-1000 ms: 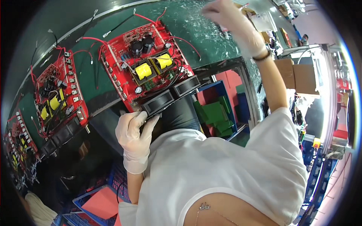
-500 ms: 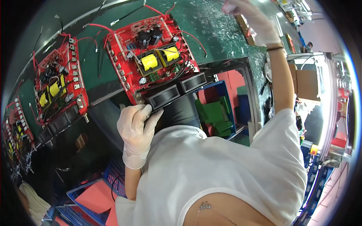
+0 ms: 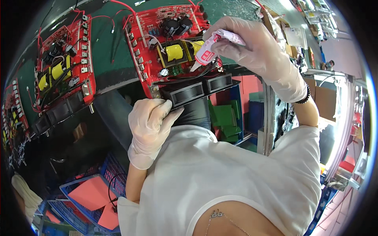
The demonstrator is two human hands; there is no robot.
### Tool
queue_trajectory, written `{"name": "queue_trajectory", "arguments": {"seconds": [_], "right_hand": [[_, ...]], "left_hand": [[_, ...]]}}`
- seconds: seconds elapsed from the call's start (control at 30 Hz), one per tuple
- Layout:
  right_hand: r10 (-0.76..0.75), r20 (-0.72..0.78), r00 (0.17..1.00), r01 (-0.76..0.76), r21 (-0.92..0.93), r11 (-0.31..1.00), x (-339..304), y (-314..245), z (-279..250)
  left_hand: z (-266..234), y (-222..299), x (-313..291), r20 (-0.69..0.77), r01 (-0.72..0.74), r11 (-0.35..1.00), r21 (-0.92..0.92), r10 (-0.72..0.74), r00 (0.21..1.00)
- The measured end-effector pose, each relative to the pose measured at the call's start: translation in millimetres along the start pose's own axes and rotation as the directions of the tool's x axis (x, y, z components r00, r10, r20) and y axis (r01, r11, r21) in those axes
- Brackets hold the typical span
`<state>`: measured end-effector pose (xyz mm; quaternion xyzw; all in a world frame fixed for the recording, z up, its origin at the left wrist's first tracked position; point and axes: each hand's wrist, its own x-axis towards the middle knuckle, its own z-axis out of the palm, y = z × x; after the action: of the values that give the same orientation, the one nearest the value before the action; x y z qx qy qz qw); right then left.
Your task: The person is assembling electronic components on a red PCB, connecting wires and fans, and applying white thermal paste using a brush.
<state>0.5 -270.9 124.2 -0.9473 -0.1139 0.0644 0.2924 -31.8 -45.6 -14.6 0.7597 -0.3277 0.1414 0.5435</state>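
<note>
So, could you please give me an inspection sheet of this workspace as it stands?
Surface: green bench, boards in a row.
Job's things: red circuit board with yellow coils and two black fans at its near edge; small white-and-pink tube, nozzle down over the board.
Clutter: green and blue bins under the bench; blue crates with red sheets.
Hands: left hand gloved, on the fans; right hand gloved, holding the tube.
Cables: red and black wires off the boards.
Surroundings: more red boards at left; cardboard boxes at right.
</note>
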Motion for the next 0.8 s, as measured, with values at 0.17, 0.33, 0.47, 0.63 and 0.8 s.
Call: {"name": "queue_trajectory", "arguments": {"seconds": [0.17, 0.33, 0.47, 0.63, 0.8], "right_hand": [[-0.232, -0.058, 0.971, 0.221, -0.158, 0.962, 3.7, 7.4, 14.2], [-0.290, 0.032, 0.957, 0.286, -0.291, 0.913, 4.6, 9.2, 22.4], [-0.296, 0.051, 0.954, 0.298, -0.293, 0.909, 5.8, 11.3, 26.7], [-0.346, 0.077, 0.935, 0.352, -0.321, 0.879, 7.8, 11.2, 30.6], [-0.355, 0.086, 0.931, 0.362, -0.346, 0.865, 8.7, 10.2, 31.8]], "left_hand": [[-1.8, -1.1, 0.9, 0.025, -0.015, 1.000, 0.009, 0.015, 1.000], [0.5, -3.5, 0.5, -0.013, -0.038, 0.999, 0.021, 0.038, 0.999], [1.1, -5.0, -0.2, -0.014, -0.049, 0.999, 0.017, 0.049, 0.999], [1.2, -4.9, -0.4, -0.012, -0.051, 0.999, 0.015, 0.051, 0.999], [1.1, -5.8, -0.2, -0.008, -0.058, 0.998, 0.015, 0.058, 0.998]]}}
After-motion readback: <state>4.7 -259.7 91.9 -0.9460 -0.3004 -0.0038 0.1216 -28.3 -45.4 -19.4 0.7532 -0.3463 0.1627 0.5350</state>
